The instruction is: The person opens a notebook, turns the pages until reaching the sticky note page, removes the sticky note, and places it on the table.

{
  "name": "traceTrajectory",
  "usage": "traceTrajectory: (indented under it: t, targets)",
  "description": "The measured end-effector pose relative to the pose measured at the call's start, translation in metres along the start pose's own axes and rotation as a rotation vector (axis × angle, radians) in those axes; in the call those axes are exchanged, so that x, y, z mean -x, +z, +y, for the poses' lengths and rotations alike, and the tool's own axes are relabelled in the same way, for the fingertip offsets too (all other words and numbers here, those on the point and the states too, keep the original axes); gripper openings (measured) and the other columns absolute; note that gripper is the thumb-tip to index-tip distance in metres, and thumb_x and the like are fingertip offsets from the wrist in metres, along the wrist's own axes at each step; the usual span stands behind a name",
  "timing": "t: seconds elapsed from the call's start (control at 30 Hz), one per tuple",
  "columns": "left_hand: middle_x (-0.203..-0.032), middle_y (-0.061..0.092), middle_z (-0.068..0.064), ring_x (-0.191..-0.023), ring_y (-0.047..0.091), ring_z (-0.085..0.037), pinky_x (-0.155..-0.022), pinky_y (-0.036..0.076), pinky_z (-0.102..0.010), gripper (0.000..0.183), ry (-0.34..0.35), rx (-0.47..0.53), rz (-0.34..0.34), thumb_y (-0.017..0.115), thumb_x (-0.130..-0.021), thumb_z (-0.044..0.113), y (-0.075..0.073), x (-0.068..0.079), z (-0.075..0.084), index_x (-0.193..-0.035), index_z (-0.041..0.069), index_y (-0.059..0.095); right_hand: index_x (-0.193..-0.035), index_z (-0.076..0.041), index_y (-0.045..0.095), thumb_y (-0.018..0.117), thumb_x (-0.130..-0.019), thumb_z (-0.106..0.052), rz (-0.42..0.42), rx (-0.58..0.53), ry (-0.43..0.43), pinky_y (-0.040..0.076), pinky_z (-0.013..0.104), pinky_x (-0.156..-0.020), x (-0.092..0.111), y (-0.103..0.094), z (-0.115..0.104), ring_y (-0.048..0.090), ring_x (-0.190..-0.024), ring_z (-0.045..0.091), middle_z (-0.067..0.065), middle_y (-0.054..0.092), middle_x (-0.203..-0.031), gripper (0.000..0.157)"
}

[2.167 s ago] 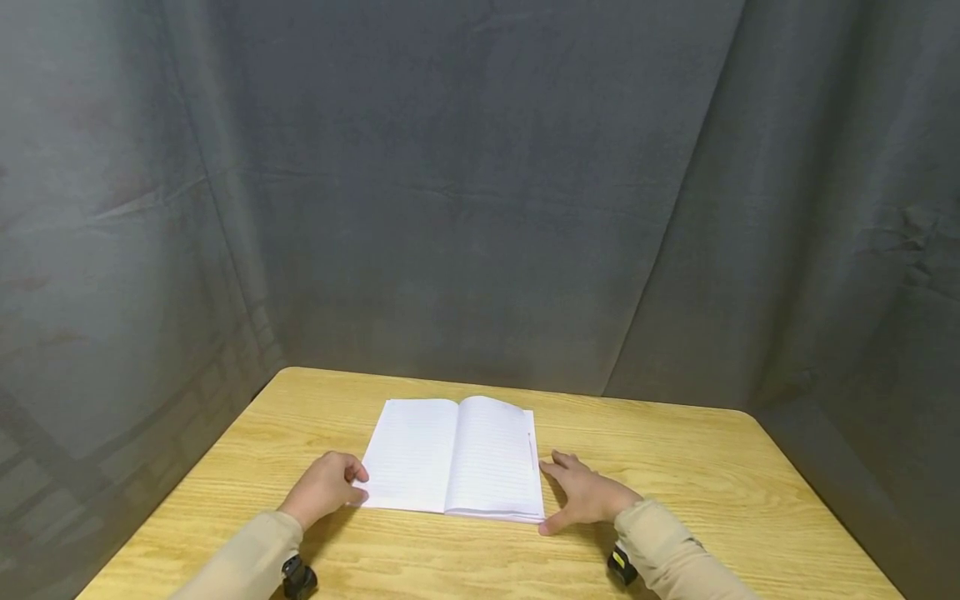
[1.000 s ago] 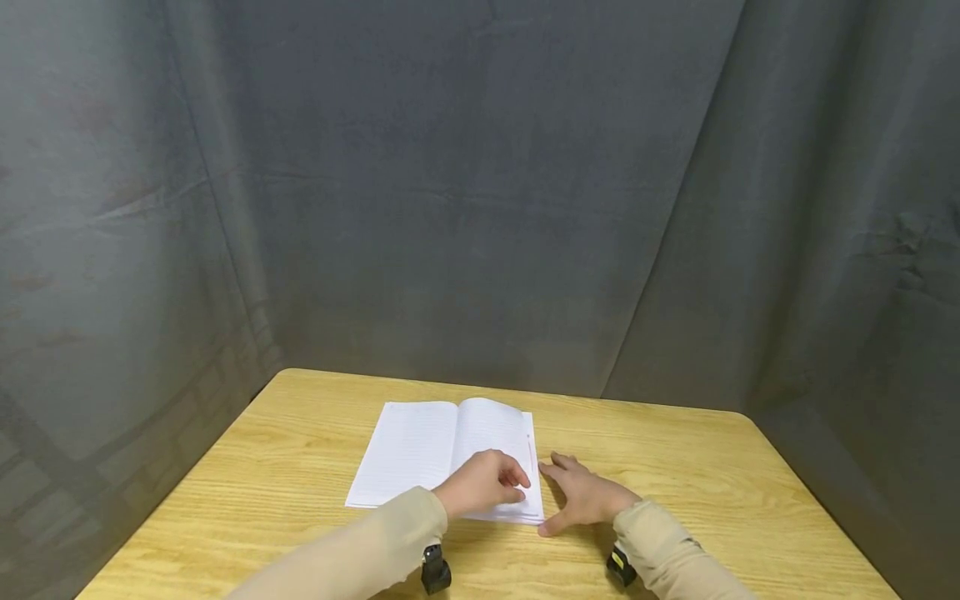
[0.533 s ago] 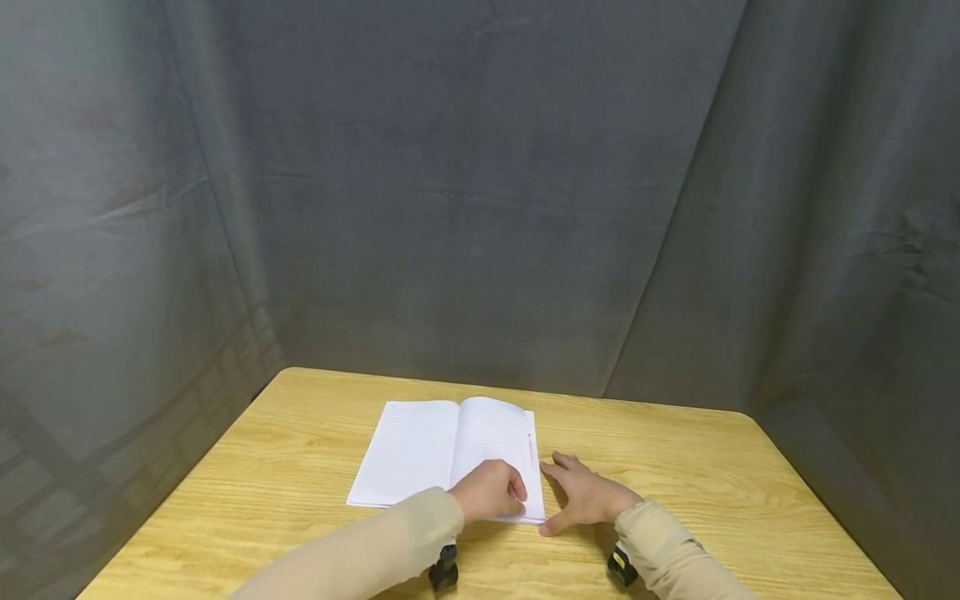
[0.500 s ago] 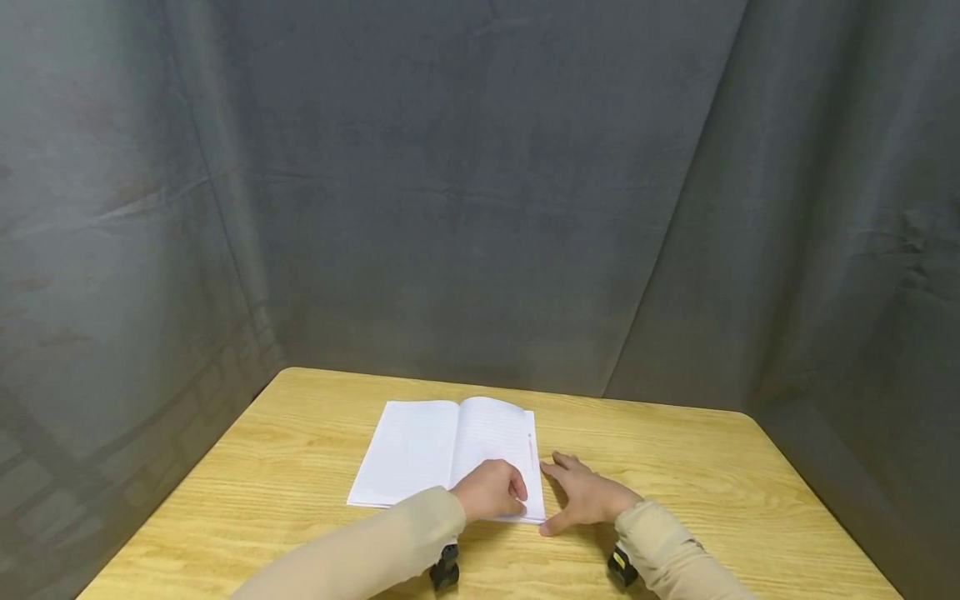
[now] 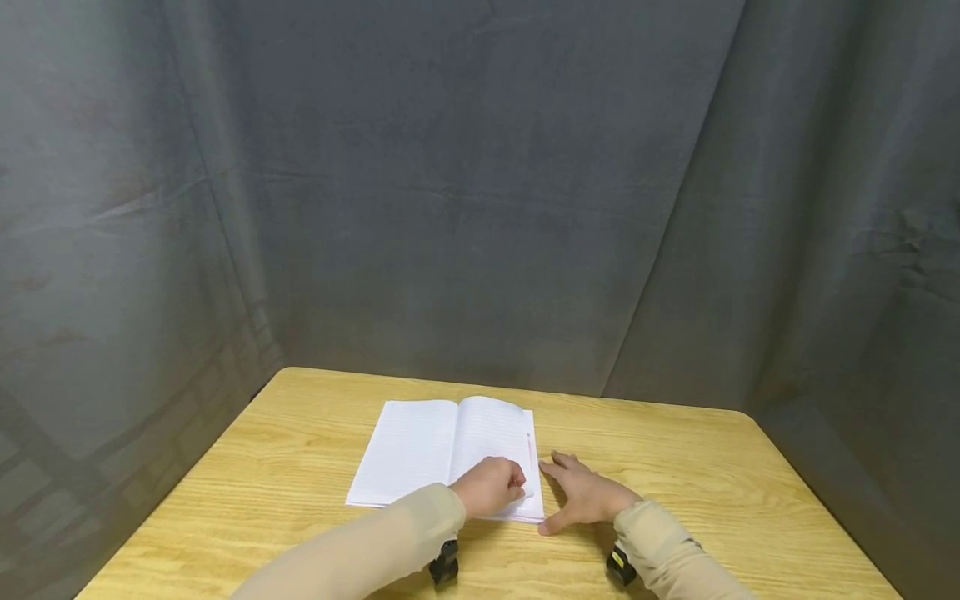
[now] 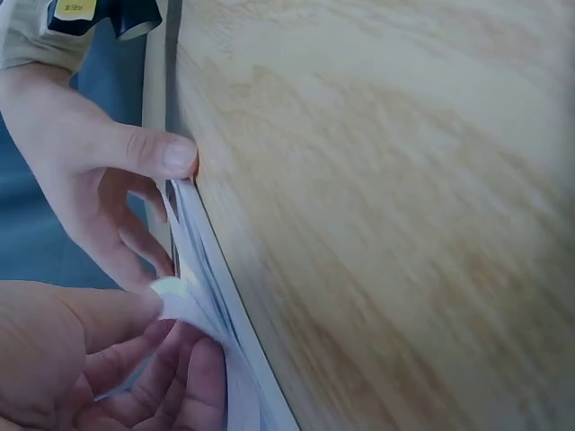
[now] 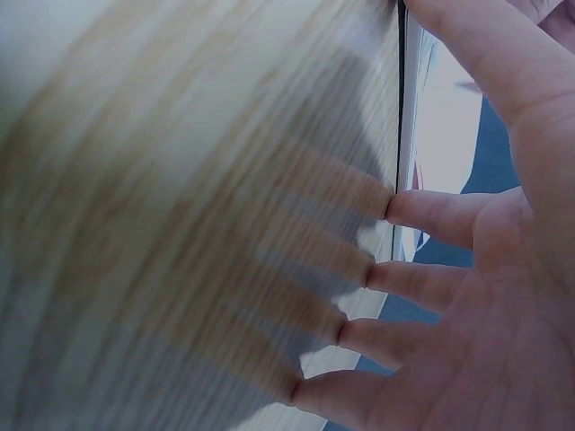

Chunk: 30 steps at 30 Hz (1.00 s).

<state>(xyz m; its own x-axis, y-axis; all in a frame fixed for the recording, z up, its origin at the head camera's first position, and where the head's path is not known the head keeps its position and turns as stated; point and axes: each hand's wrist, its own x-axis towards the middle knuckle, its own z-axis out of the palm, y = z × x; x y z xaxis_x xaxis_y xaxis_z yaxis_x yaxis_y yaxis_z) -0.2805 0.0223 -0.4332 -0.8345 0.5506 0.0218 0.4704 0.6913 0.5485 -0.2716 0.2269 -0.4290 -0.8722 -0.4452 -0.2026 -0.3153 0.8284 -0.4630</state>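
An open notebook (image 5: 412, 446) with white lined pages lies on the wooden table, its right-hand pages bulging up from the fold. My left hand (image 5: 487, 487) reaches across to the lower right corner of the notebook. In the left wrist view, its thumb and fingers pinch a curled page corner (image 6: 180, 301) lifted off the pages below. My right hand (image 5: 588, 493) rests at the notebook's right edge, fingers spread. Its fingertips touch the table in the right wrist view, and its thumb lies at the near right corner.
The wooden table (image 5: 712, 483) has rounded far corners. Grey cloth (image 5: 480, 208) hangs behind it and at both sides. Each wrist carries a black camera, and the left forearm crosses in front of the notebook's near edge.
My left hand has crossed from the notebook's left edge to its lower right corner, and the page corner has come up in its pinch. The right hand has stayed in place.
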Motion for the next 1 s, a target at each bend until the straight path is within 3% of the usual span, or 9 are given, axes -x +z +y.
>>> traceTrajectory:
  t: [0.17,0.3,0.4,0.5,0.7,1.0]
  targets:
    - [-0.073,0.056,0.005,-0.056,0.042,-0.005,-0.061,0.042,-0.020,0.027,0.023,0.011,-0.021,0.062,-0.090,0.000,-0.003,0.000,0.000,-0.111,0.017,0.066,-0.145,0.000,0.038,0.082,-0.070,-0.049,0.005,0.022,0.015,0.028,0.068,-0.104,0.000,-0.001,-0.001,0.020,-0.139,0.054,0.031,0.022,-0.153,0.101]
    - [-0.075,0.058,0.004,-0.048,0.036,-0.006,-0.055,0.039,-0.020,0.027,0.002,0.050,-0.046,0.060,-0.087,-0.004,-0.005,0.001,0.002,-0.101,0.016,0.071,-0.145,0.001,0.037,0.082,-0.070,-0.049,0.001,0.017,0.017,0.028,0.069,-0.103,0.000,-0.001,-0.001,0.020,-0.138,0.055,0.031,0.021,-0.153,0.101]
    - [-0.083,0.064,0.003,-0.053,0.041,-0.005,-0.056,0.040,-0.020,0.017,-0.018,0.056,-0.043,0.065,-0.085,-0.001,-0.006,0.001,0.002,-0.091,0.014,0.072,-0.146,0.001,0.037,0.082,-0.070,-0.049,-0.004,0.010,0.022,0.027,0.069,-0.103,0.000,0.000,0.000,0.019,-0.139,0.055,0.031,0.020,-0.154,0.101]
    - [-0.078,0.063,0.003,-0.056,0.043,-0.005,-0.057,0.041,-0.020,0.014,-0.023,0.057,-0.032,0.071,-0.081,0.001,-0.006,0.001,0.002,-0.088,0.013,0.071,-0.146,0.000,0.036,0.082,-0.070,-0.049,-0.006,0.011,0.028,0.027,0.069,-0.103,0.000,0.000,0.000,0.018,-0.139,0.055,0.030,0.020,-0.154,0.102]
    - [-0.063,0.051,0.007,-0.055,0.043,-0.005,-0.053,0.040,-0.019,0.015,-0.017,0.068,-0.013,0.074,-0.078,-0.001,-0.004,0.001,0.001,-0.086,0.011,0.072,-0.146,0.000,0.036,0.082,-0.071,-0.049,-0.006,0.018,0.021,0.028,0.069,-0.103,-0.001,0.001,0.001,0.019,-0.139,0.055,0.030,0.020,-0.154,0.101]
    - [-0.076,0.062,0.005,-0.063,0.047,-0.004,-0.058,0.043,-0.020,0.017,-0.006,0.110,0.036,0.074,-0.078,-0.002,-0.014,-0.002,0.000,-0.092,0.009,0.074,-0.146,0.001,0.036,0.082,-0.071,-0.049,-0.005,0.011,0.012,0.027,0.068,-0.105,-0.001,0.000,-0.001,0.019,-0.139,0.055,0.031,0.020,-0.154,0.101]
